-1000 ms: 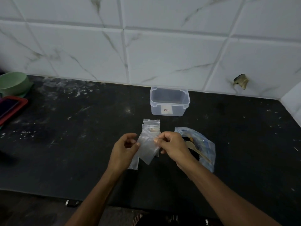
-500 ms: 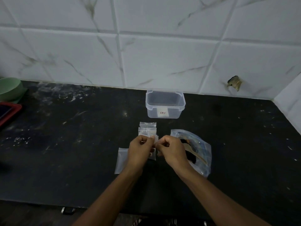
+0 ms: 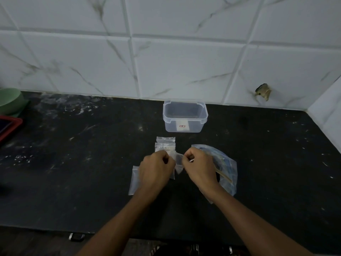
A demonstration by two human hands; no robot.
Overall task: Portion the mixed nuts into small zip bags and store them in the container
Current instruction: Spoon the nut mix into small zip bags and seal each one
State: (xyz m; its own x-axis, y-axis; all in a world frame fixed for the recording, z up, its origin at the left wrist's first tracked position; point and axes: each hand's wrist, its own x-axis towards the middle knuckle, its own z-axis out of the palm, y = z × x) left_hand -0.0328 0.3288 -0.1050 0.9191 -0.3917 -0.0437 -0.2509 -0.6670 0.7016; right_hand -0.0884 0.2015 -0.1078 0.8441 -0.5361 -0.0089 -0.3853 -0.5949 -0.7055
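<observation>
A white marble-veined tiled wall (image 3: 184, 52) fills the upper half of the frame, with a chipped spot (image 3: 263, 91) at its right. Below it a black countertop (image 3: 73, 172) spans the lower half, dusted with pale flecks.

Both forearms rise from the bottom edge toward the middle. The left hand (image 3: 156, 168) and the right hand (image 3: 200, 166) meet just below centre, fingers curled, each pinching one side of the top of a small zip bag (image 3: 178, 162) that hangs between them, apparently just above the counter.

To the right of the hands, partly under the right wrist, lies a large clear bag (image 3: 227, 167) with something dark and a tan stick-like piece inside; whether these are the nuts cannot be told. An open clear plastic container (image 3: 185, 116) with a small label on its front stands above centre, near the wall and well apart from the hands.

At the left edge sit a green bowl (image 3: 9, 100) and, below it, a red-rimmed tray (image 3: 11, 126).

A flat empty bag (image 3: 134, 181) lies on the counter under the left hand. A short stack of spare zip bags (image 3: 165, 144) lies just above the hands, between them and the container.
</observation>
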